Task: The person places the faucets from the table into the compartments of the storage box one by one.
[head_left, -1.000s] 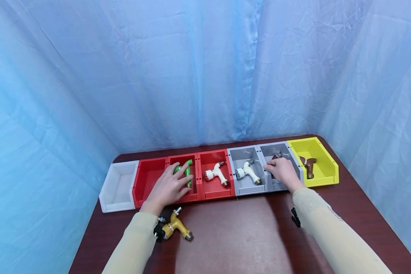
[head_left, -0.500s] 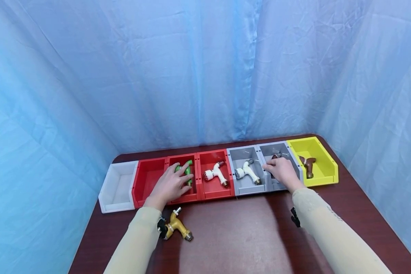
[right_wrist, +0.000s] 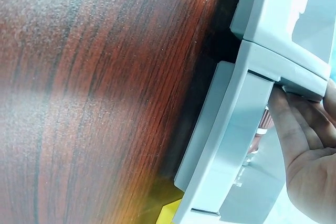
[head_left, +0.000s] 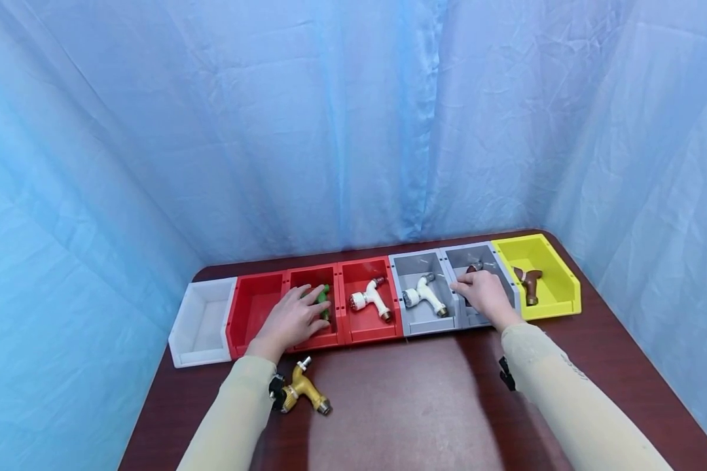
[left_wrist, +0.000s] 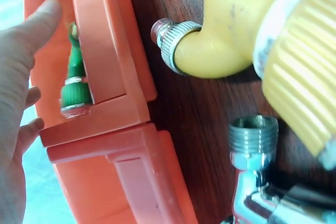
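Observation:
My left hand [head_left: 291, 320] is over the red bin [head_left: 330, 337] that holds a green tap [head_left: 325, 307], its fingers spread and partly covering the tap. In the left wrist view, the thumb and fingers stand apart from the green tap [left_wrist: 76, 90]. My right hand [head_left: 486, 294] reaches into the right grey bin [head_left: 477, 254] and pinches its left side wall, as the right wrist view shows. Behind that hand lies a brown tap [head_left: 474, 267], mostly hidden in the head view; part of this brown tap [right_wrist: 257, 137] shows beside the fingers.
White taps lie in the neighbouring red bin [head_left: 372, 333] and left grey bin [head_left: 430, 327]. The yellow bin [head_left: 556, 307] holds another brown tap [head_left: 530, 286]. Near my left wrist lie a yellow tap [head_left: 311, 391] and a chrome tap [left_wrist: 253, 145]. A white bin [head_left: 203, 356] ends the row.
My left hand has shifted slightly and its fingers now lie across the green tap, whose upper end sits lower in the head view. The right hand has stayed in place.

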`<state>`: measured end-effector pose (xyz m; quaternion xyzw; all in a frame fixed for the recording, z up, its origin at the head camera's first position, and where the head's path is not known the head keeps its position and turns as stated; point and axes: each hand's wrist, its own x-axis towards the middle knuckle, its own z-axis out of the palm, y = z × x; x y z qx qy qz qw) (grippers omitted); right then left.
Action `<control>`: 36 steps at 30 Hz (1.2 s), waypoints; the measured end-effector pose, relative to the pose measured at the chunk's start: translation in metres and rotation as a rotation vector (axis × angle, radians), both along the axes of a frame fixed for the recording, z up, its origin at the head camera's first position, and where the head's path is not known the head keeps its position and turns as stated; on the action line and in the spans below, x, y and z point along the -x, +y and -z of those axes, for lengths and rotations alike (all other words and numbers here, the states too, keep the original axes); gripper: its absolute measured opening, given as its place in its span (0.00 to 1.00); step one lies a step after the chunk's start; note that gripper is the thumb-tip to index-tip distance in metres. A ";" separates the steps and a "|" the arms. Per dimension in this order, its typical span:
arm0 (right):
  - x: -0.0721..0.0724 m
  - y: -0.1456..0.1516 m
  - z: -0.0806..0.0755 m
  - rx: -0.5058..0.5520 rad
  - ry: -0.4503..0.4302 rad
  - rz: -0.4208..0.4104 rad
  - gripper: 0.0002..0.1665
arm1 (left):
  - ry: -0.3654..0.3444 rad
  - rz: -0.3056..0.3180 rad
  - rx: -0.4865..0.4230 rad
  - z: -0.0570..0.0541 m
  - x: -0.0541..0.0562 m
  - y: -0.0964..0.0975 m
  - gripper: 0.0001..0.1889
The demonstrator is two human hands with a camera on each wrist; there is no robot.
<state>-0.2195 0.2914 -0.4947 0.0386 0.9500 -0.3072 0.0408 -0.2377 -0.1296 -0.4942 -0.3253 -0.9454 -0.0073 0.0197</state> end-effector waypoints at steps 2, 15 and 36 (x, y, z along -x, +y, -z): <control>0.000 0.000 0.000 0.001 0.004 -0.003 0.24 | -0.003 0.002 -0.008 -0.003 -0.004 -0.002 0.29; 0.001 0.000 0.001 -0.004 0.033 -0.013 0.23 | -0.012 -0.094 -0.036 -0.004 -0.050 -0.016 0.37; -0.001 -0.001 0.002 -0.001 0.032 -0.008 0.24 | -0.034 -0.251 0.005 0.018 -0.109 -0.015 0.44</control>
